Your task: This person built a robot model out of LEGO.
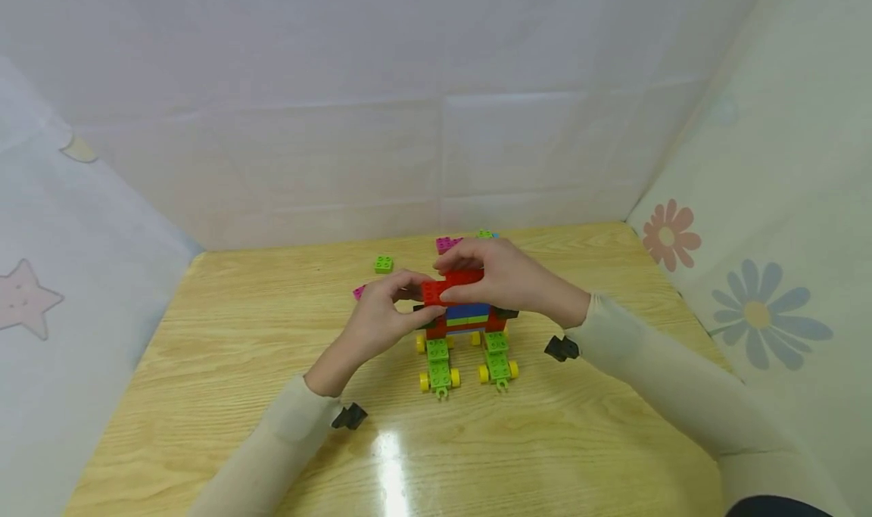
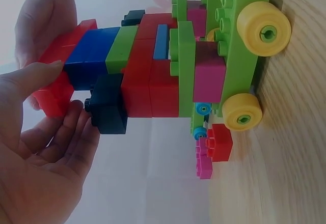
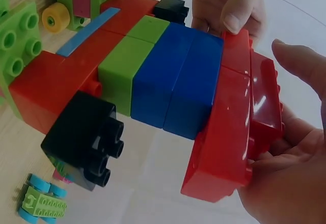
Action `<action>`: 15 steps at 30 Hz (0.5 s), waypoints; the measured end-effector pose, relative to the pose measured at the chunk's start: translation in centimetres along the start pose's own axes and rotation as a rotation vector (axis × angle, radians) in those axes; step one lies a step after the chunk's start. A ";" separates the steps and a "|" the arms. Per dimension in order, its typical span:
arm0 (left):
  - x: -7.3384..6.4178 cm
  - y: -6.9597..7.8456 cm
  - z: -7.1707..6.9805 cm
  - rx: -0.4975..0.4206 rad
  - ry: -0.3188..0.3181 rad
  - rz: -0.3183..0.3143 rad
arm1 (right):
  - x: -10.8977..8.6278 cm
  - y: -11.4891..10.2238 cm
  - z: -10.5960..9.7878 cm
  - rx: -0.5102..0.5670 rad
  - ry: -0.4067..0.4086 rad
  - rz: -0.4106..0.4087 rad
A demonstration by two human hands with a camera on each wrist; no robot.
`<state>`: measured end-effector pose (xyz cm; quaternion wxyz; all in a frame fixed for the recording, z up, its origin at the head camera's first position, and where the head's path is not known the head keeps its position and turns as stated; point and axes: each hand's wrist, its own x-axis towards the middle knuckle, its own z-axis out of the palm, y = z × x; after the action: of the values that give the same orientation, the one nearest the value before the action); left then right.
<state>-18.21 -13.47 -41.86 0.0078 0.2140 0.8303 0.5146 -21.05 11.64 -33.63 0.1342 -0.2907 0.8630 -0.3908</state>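
A toy-brick figure stands upright on the table, on two light green bases [image 1: 439,369] with yellow wheels [image 2: 262,28]. Its body stacks red bricks [image 2: 150,86], a light green layer and blue bricks [image 3: 178,76], with a black brick [image 3: 84,132] jutting from each side. Red bricks [image 3: 219,137] cross the top, and another red brick [image 3: 266,102] sits over them. My left hand [image 1: 378,320] pinches the left end of the top red layer, thumb on its near face. Around the uppermost red brick, my right hand [image 1: 514,278] curls its thumb and fingers.
Behind the figure lie a light green brick [image 1: 384,264], magenta bricks [image 1: 446,244] and a loose red brick [image 2: 221,142]. A green wheeled base [image 3: 43,203] with blue wheels is there too. White sheets [image 1: 327,161] hang behind and beside the wooden table [image 1: 238,335].
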 end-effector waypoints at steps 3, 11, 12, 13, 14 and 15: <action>-0.1 0.0 -0.1 -0.004 -0.002 -0.008 | 0.4 0.1 0.4 -0.019 -0.009 -0.003; -1.1 -0.9 -0.7 0.032 -0.022 -0.041 | 0.8 0.2 0.9 -0.070 -0.012 0.031; -1.2 -1.1 -0.8 0.037 -0.023 -0.042 | 0.8 0.2 0.9 -0.074 -0.012 0.036; -1.3 -1.3 -1.0 0.037 -0.026 -0.042 | 0.8 0.1 0.9 -0.081 -0.011 0.039; -1.5 -1.6 -1.1 0.039 -0.026 -0.044 | 0.8 0.1 0.9 -0.086 -0.012 0.044; -1.6 -1.9 -1.3 0.042 -0.027 -0.044 | 0.8 0.0 0.9 -0.092 -0.013 0.049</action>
<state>-17.68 -15.86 -43.20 0.0260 0.2030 0.8452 0.4937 -21.31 10.60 -34.28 0.1359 -0.2779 0.8860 -0.3455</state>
